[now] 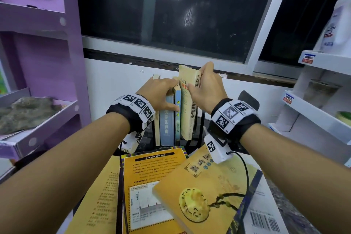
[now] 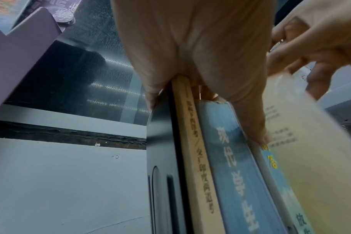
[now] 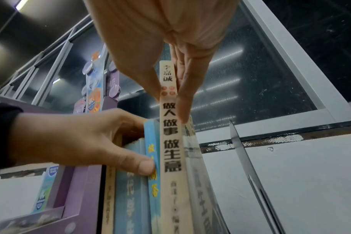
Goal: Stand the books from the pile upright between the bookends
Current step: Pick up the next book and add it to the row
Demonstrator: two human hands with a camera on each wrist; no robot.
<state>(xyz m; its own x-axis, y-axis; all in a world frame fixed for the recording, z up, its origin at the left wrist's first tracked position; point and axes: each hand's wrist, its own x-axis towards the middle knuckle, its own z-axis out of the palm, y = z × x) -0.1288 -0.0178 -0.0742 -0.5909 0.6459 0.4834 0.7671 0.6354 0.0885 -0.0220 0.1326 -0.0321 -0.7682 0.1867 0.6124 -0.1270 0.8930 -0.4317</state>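
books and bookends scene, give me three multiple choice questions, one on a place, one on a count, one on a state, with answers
1. Where is the cream book going?
A. right of the thin blue book
B. on the purple shelf
C. onto the pile

2. How many books stand left of the cream book?
A. one
B. three
C. six

3. What is the right hand doing?
A. hanging idle
B. pinching the cream book's spine
C. pressing flat on the pile

Answers:
1 A, it slides in beside the thin blue book.
2 B, the left wrist view shows a tan spine, a wide blue one and the thin blue one.
3 B, thumb and fingers clamp the spine.
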